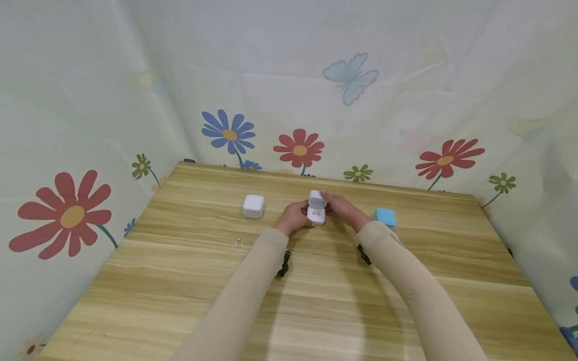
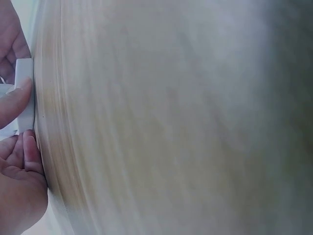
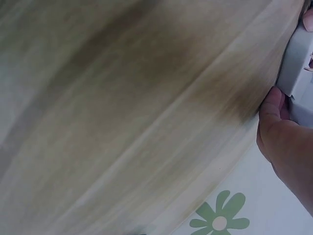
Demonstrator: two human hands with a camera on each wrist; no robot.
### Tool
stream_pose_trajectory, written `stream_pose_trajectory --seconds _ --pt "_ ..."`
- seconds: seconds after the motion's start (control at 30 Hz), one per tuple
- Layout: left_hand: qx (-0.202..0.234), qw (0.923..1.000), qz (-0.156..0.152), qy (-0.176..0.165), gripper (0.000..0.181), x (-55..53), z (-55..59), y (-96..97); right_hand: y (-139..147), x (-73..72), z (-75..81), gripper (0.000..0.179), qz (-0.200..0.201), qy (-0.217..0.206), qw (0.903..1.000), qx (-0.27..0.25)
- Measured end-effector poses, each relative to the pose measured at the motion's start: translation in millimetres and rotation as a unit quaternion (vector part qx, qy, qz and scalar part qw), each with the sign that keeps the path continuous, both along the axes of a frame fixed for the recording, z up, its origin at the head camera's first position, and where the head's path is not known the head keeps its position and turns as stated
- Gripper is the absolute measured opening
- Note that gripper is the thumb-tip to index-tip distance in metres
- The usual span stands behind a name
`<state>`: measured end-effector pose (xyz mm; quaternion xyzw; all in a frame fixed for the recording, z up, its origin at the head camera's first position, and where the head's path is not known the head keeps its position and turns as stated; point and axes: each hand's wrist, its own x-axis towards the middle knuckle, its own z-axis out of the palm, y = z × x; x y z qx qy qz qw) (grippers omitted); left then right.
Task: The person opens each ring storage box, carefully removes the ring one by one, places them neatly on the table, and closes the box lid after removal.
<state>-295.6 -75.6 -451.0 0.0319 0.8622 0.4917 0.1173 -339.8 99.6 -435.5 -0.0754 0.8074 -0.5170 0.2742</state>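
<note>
A small white ring box (image 1: 317,200) stands with its lid raised near the middle of the table's far part. A gold-toned ring (image 1: 316,213) sits in its lower half. My left hand (image 1: 294,217) holds the base from the left, its thumb on the front face (image 2: 24,107) in the left wrist view. On the other side, my right hand (image 1: 344,209) grips the box by the raised lid and the side. The right wrist view shows fingers (image 3: 270,104) at the box's hinge side; part of the box is cut off there.
To the left stands a closed white box (image 1: 254,206), with a loose ring (image 1: 239,242) lying nearer. A light blue box (image 1: 385,217) is beside my right forearm. Behind the wooden table (image 1: 180,260) hangs a flower-patterned cloth (image 1: 271,60).
</note>
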Motion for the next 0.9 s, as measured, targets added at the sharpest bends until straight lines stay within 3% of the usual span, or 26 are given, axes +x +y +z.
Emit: stream_pose_trajectory --seconds 0.3,0.63,0.77,0.9 --pt "-0.002 1.0000 -0.005 0.001 0.075 -4.4 -5.2 0.2 2.5 -0.7 -3.4 0.071 -0.001 0.012 0.9999 -0.007" --pt "0.002 0.9999 0.003 0.011 0.076 -3.7 -8.9 -1.6 11.2 5.2 -6.1 0.065 -0.026 -0.027 0.9967 -0.072" --pt "0.003 1.0000 0.000 0.002 0.077 -3.0 -9.0 -1.1 11.2 13.1 -6.5 0.060 -0.072 -0.002 0.9958 -0.057" --pt "0.003 1.0000 0.002 0.005 0.078 -5.9 -9.9 0.7 11.0 19.3 -5.0 0.056 -0.139 0.040 0.9883 -0.049"
